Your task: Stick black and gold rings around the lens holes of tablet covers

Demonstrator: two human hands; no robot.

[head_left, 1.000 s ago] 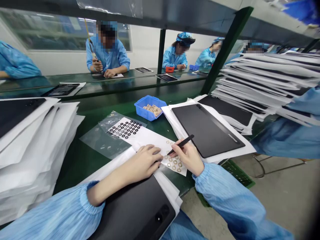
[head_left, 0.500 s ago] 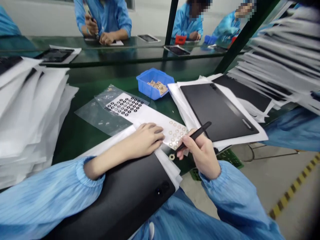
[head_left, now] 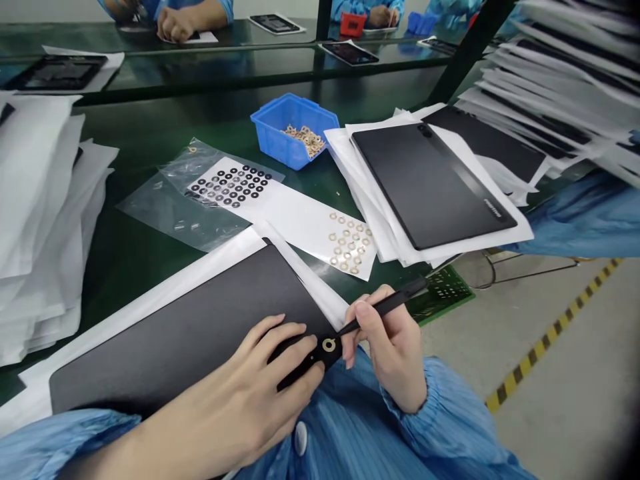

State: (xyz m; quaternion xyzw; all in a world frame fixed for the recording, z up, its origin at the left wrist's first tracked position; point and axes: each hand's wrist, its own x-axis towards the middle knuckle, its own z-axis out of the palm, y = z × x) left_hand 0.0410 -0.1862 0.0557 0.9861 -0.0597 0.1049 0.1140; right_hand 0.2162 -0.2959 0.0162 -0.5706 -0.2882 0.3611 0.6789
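My left hand grips a black tablet, which lies on a white sheet, with its fingers across the tablet's raised black camera module. A small gold ring sits on that module. My right hand holds black tweezers, their tips touching or just beside the ring. Beyond my hands, a white backing strip carries gold rings and black rings.
A blue bin holds loose gold rings. A clear plastic bag lies under the strip. Another black tablet rests on white sheets, with paper stacks at left and right. Co-workers' hands show across the bench.
The black tablet has swung up in front of me, and my left hand has moved from the strip onto it. A gold ring now sits on the camera module, with the tweezers at it.
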